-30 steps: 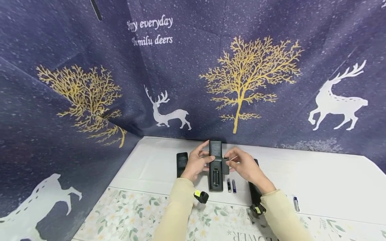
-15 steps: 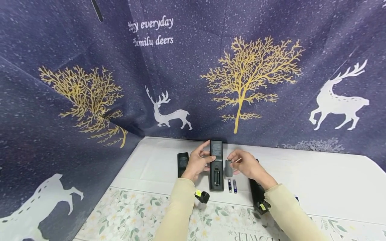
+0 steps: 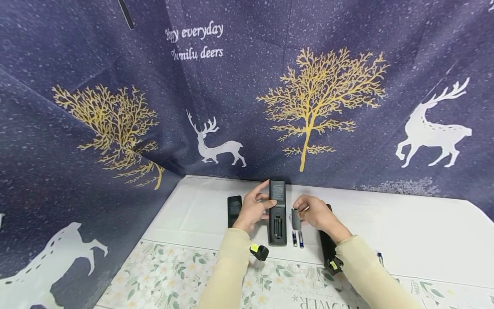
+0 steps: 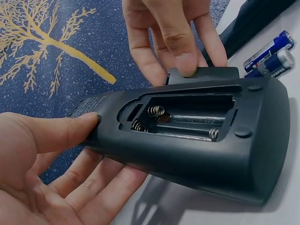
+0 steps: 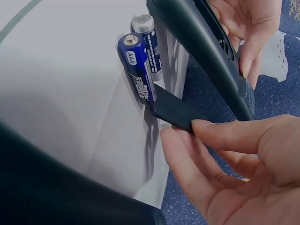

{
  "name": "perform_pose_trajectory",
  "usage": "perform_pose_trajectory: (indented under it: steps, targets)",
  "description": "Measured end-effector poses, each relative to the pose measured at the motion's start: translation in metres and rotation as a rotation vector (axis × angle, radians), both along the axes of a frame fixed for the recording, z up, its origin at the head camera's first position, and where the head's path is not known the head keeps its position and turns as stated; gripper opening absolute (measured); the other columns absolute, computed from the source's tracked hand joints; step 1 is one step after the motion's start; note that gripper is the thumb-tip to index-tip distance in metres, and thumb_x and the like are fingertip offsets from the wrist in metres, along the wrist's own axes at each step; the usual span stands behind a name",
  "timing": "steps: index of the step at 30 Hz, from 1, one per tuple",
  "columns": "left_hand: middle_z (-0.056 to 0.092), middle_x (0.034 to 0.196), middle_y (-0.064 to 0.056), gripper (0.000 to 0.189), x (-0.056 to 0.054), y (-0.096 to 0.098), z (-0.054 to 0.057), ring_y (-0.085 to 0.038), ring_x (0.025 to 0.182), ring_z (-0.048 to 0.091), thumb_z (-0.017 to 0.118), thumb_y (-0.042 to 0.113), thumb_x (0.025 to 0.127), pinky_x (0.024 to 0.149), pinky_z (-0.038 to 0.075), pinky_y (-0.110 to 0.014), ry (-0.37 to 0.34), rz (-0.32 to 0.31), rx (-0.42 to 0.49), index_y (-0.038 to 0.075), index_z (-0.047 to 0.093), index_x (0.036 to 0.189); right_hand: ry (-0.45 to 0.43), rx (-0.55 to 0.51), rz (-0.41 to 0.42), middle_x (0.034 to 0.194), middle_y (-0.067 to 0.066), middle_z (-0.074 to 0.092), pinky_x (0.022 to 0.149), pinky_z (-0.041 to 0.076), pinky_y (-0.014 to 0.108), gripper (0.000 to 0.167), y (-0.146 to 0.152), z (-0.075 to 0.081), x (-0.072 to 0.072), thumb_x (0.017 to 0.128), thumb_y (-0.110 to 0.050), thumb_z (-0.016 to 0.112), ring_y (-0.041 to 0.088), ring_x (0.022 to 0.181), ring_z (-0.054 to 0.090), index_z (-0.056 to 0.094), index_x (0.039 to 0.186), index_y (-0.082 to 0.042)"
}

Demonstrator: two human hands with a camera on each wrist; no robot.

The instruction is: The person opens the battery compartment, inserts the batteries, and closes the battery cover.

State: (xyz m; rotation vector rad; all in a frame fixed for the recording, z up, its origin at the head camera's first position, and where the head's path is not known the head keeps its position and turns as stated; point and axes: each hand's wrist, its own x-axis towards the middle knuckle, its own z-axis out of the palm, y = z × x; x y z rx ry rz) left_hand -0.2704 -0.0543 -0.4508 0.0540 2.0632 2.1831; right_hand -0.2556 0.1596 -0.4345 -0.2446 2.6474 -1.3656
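My left hand grips a black remote control by its upper part, thumb on the back and fingers underneath. The remote's back faces up, and its battery compartment is uncovered, showing bare coil springs and no batteries. To the right, my right hand pinches the black battery cover between thumb and fingers, apart from the remote in the head view. Two blue AAA batteries lie side by side on the white table, close to the cover's lower end.
Another black remote lies left of my left hand. A further black remote is partly hidden under my right wrist. One more battery lies beyond my right sleeve. A floral cloth covers the table's near part.
My right hand has moved the battery cover rightward, away from the remote's side, and set it near the batteries. My left hand keeps its hold on the remote.
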Motion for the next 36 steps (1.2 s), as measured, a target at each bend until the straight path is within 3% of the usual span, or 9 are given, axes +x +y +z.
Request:
perform_pose_trajectory:
  steps: [7, 13, 21, 29, 36]
  targets:
    - [0.070, 0.117, -0.010, 0.072, -0.0010, 0.0010, -0.0009, -0.024, 0.083, 0.071, 0.075, -0.004, 0.096, 0.059, 0.061, -0.034, -0.005, 0.006, 0.022, 0.025, 0.054, 0.158, 0.050, 0.144, -0.002, 0.093, 0.009, 0.070, 0.069, 0.056, 0.037, 0.028, -0.0018, -0.0006, -0.0010, 0.087, 0.015, 0.072, 0.021, 0.077, 0.069, 0.069, 0.112, 0.003]
    - [0.070, 0.117, -0.009, 0.071, -0.0005, 0.0002, -0.0007, -0.022, 0.083, 0.071, 0.075, -0.004, 0.096, 0.059, 0.061, -0.034, -0.005, 0.007, 0.019, 0.025, 0.055, 0.158, 0.123, 0.277, 0.014, 0.098, 0.013, 0.070, 0.080, 0.058, 0.046, 0.032, -0.0032, -0.0024, -0.0020, 0.083, 0.008, 0.082, 0.028, 0.089, 0.068, 0.071, 0.112, 0.001]
    - [0.068, 0.119, -0.009, 0.071, 0.0005, -0.0001, 0.0011, -0.017, 0.080, 0.069, 0.075, -0.002, 0.096, 0.059, 0.060, -0.033, -0.008, 0.002, 0.017, 0.026, 0.054, 0.158, 0.114, 0.402, 0.038, 0.109, 0.019, 0.066, 0.082, 0.058, 0.048, 0.047, -0.0063, -0.0010, -0.0001, 0.084, 0.001, 0.086, 0.032, 0.095, 0.067, 0.067, 0.127, 0.004]
    - [0.069, 0.120, -0.009, 0.071, 0.0006, -0.0006, 0.0009, -0.019, 0.083, 0.071, 0.075, -0.001, 0.097, 0.063, 0.062, -0.036, -0.004, 0.000, 0.018, 0.026, 0.054, 0.159, 0.124, 0.456, 0.034, 0.109, 0.017, 0.066, 0.086, 0.058, 0.050, 0.049, -0.0081, -0.0045, -0.0003, 0.084, -0.002, 0.088, 0.032, 0.096, 0.068, 0.068, 0.128, 0.004]
    - [0.069, 0.119, -0.008, 0.071, 0.0008, -0.0009, 0.0009, -0.020, 0.085, 0.072, 0.075, -0.002, 0.096, 0.065, 0.063, -0.037, -0.013, 0.001, 0.016, 0.027, 0.054, 0.158, 0.125, 0.466, 0.027, 0.112, 0.016, 0.066, 0.086, 0.058, 0.051, 0.048, -0.0087, -0.0020, 0.0077, 0.088, -0.007, 0.086, 0.031, 0.095, 0.068, 0.067, 0.131, 0.003]
